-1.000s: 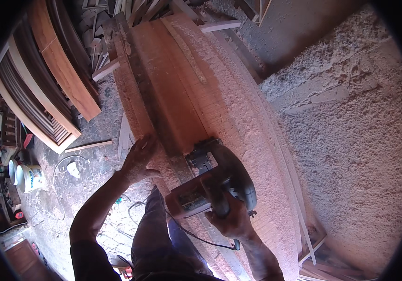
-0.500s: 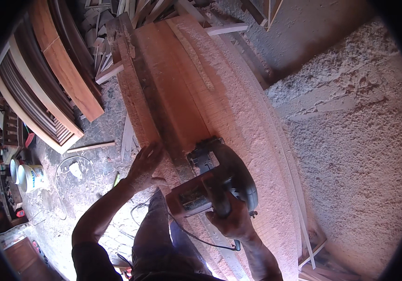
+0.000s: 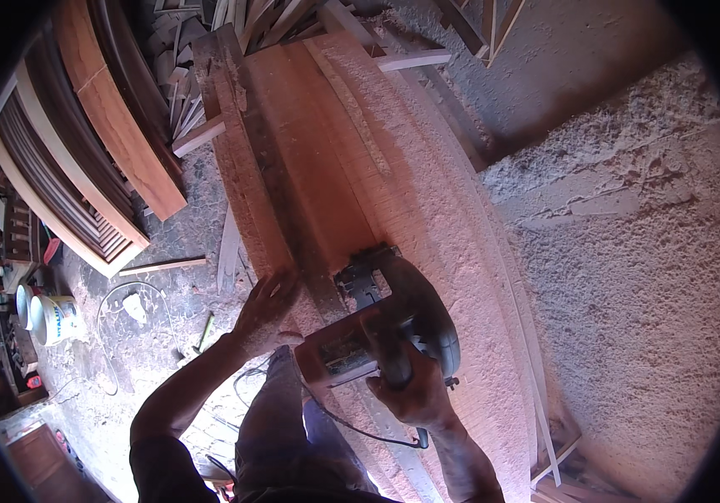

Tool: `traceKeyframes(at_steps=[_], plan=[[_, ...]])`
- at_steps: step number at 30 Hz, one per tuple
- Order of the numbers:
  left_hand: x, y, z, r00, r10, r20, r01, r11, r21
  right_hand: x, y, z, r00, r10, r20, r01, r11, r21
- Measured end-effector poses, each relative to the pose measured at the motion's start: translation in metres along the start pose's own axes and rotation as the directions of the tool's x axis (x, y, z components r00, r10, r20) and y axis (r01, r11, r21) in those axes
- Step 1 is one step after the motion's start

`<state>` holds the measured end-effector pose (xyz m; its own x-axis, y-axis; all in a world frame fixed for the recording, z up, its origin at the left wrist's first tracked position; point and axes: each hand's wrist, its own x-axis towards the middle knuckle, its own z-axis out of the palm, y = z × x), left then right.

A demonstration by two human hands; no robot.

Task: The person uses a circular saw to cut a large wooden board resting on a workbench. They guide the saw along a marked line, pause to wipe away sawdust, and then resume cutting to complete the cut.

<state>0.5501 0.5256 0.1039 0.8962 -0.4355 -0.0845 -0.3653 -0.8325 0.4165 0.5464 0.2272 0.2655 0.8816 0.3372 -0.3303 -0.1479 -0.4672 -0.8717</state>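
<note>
My right hand (image 3: 417, 387) is wrapped around the rear handle of a dark handheld circular saw (image 3: 435, 314). The saw rests on a wide reddish wooden board (image 3: 318, 134) thick with sawdust, its base plate beside a long straight strip (image 3: 280, 197) running along the board. My left hand (image 3: 266, 308) lies on the board's left edge with its fingers stretched out, just left of the saw, holding nothing. A black power cord (image 3: 368, 432) trails below the saw. The blade is hidden beneath the saw.
Curved louvred wooden frames (image 3: 67, 168) lie at the far left. Wood offcuts (image 3: 251, 21) are heaped behind the board. White buckets (image 3: 51, 318) stand at left on the floor. A sawdust-covered wall or slab (image 3: 628, 251) is on the right.
My left hand has slid slightly nearer to me along the board's edge. The saw and my right hand are almost where they were; the view has shifted a little.
</note>
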Motion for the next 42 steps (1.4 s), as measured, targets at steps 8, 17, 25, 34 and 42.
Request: traceKeyframes(at_steps=[8, 17, 25, 34, 42], plan=[[0.000, -0.002, 0.005, 1.000, -0.002, -0.002, 0.002, 0.998, 0.055, 0.011, -0.005, 0.002, 1.000, 0.009, 0.003, -0.009, 1.000, 0.004], [-0.002, -0.008, 0.015, 0.997, 0.024, -0.070, -0.021, 0.999, 0.043, 0.026, -0.009, 0.005, 1.000, 0.021, -0.022, -0.021, 1.000, -0.002], [0.000, -0.006, 0.012, 0.996, 0.033, -0.085, -0.028, 0.998, 0.059, 0.042, -0.012, 0.007, 0.999, -0.048, -0.010, 0.048, 0.998, -0.028], [-0.003, -0.012, 0.023, 0.997, 0.056, -0.051, -0.054, 0.998, 0.039, 0.057, -0.017, 0.010, 0.999, -0.051, -0.015, 0.051, 0.999, -0.014], [-0.008, -0.020, 0.035, 0.999, 0.035, -0.032, -0.036, 0.999, -0.025, 0.066, -0.025, 0.010, 1.000, -0.024, -0.006, 0.024, 1.000, -0.004]])
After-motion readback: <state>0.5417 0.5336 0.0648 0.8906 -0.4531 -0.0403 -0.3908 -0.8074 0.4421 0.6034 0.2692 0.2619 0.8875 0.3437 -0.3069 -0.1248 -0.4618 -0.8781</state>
